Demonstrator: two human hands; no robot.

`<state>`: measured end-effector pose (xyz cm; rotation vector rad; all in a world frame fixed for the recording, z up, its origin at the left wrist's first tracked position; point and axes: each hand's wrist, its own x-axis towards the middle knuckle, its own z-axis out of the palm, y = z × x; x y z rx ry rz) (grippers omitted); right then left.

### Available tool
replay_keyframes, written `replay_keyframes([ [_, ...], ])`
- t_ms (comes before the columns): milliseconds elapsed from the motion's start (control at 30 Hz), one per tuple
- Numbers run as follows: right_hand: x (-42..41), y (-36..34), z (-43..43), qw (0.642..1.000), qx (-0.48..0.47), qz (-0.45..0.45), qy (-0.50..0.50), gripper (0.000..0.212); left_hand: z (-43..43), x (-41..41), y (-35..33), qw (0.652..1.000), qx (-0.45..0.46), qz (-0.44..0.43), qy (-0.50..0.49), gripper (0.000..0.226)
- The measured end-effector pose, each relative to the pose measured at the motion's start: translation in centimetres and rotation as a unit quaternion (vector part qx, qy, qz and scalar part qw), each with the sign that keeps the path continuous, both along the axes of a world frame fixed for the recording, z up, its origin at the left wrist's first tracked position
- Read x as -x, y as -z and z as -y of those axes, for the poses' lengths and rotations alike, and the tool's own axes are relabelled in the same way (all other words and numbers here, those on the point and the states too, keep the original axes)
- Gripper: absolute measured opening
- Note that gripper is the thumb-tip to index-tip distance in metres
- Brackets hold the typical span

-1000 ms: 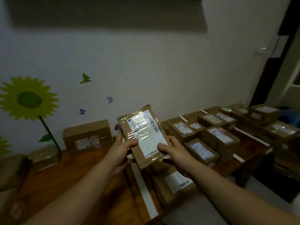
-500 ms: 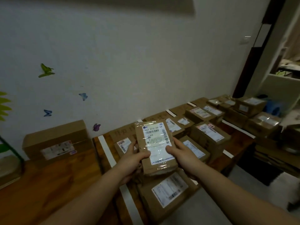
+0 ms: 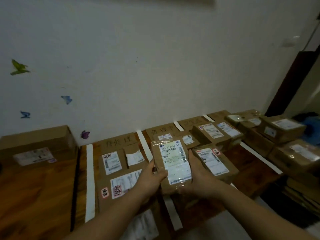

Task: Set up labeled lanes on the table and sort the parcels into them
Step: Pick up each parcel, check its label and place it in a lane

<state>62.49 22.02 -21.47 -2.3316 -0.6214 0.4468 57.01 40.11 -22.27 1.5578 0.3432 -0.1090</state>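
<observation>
Both hands were on one parcel (image 3: 173, 163), label facing the camera. Left hand (image 3: 152, 177) gripped its left edge, thumb curled over the front face. Right hand (image 3: 199, 172) clamped the right edge, with its fingers behind the parcel and out of sight. The hands were apart, a parcel's width between them. Label top line read "863 H10-00 59", with glossy clear tape over it. The parcel's lower edge was hidden by the hands, so I couldn't tell whether it rested on anything.

A white tape strip (image 3: 144, 146) ran from the wall (image 3: 155, 66) towards the left hand and passed under the parcel. Further left of that hand lay a second one, the left strip (image 3: 90, 184).

The lane between the two strips had a handwritten card (image 3: 119, 142) at the wall end. Two small parcels (image 3: 112, 161) sat side by side below it. A large parcel (image 3: 126, 184) lay nearest, under the left forearm, with red-stamped stickers at its near left corner.

Just right of the right hand was a flat parcel (image 3: 214, 161), label up. Contact with the hand couldn't be judged.

Beyond the hands sat a far card (image 3: 161, 130), also handwritten. Well right of the right hand were stacked boxes (image 3: 282, 129).

Far left of the left hand, a box (image 3: 34, 146) sat on the table (image 3: 34, 196) against the wall, with butterfly stickers (image 3: 66, 99) above it.
</observation>
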Motion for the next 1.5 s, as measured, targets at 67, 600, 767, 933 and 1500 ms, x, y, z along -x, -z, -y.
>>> replay_keyframes([
  [67, -1.8, 0.7, 1.7, 0.997, 0.052, 0.052, -0.02, 0.113, 2.2, -1.3, 0.9, 1.0, -0.014, -0.016, -0.015, 0.045],
  [600, -6.9, 4.9, 7.5, 0.952, 0.274, 0.078, -0.112, 0.099, 7.8, -4.2, 3.6, 0.987, -0.128, -0.079, 0.056, 0.064],
  [767, -7.1, 3.9, 6.3, 0.948, 0.282, 0.072, -0.128, 0.095, 6.4, -3.4, 2.1, 0.966, -0.219, -0.047, 0.133, 0.063],
  [933, -5.7, 0.8, 1.6, 0.955, 0.232, 0.118, -0.143, 0.088, 1.1, 0.0, -0.8, 0.928, -0.363, -0.008, 0.086, 0.057],
  [1500, 15.4, -5.2, -34.9, 0.923, 0.133, 0.132, -0.337, 0.08, -34.2, 28.7, -6.0, 0.83, -0.51, -0.203, -0.102, 0.078],
])
